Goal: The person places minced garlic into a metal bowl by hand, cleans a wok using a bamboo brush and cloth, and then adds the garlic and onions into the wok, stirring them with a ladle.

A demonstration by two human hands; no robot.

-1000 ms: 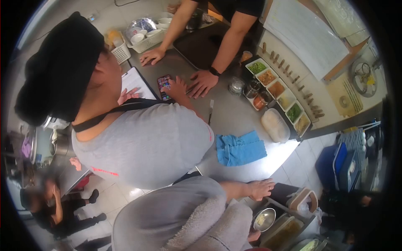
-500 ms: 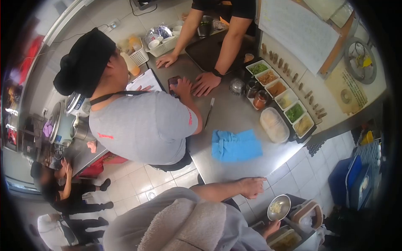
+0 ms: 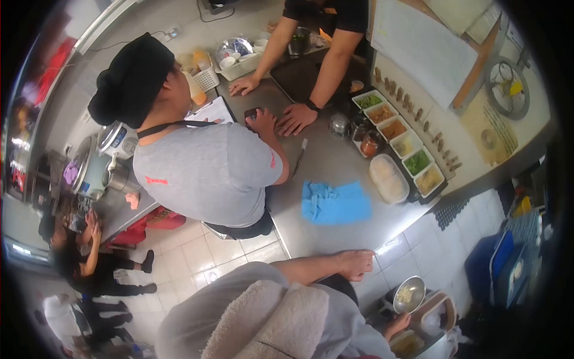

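My left hand (image 3: pixel 355 264) is just off the near edge of the steel table (image 3: pixel 317 236), its index finger pointing out and its other fingers curled. Nothing shows in it. Lower right, my right hand (image 3: pixel 397 325) grips the rim of a small metal bowl (image 3: pixel 417 291). Pale chopped bits (image 3: pixel 405 294) lie in the bowl, which is tilted towards the camera. Below it are food containers (image 3: pixel 408 344), partly covered by my hand. A blue cloth (image 3: pixel 336 202) lies on the table beyond my left hand.
A co-worker in a grey shirt (image 3: pixel 197 170) holds a phone (image 3: pixel 251 113) at the table. Another person's hands (image 3: pixel 294 119) rest on the steel. Along the right stand a lidded tub (image 3: pixel 388 178), spice jars (image 3: pixel 372 143) and topping trays (image 3: pixel 418 161). Blue crates (image 3: pixel 502 263) stand on the floor.
My right hand and the bowl have moved slightly to the right. My left hand has shifted a little up and left, keeping its shape. The whole view has tilted slightly.
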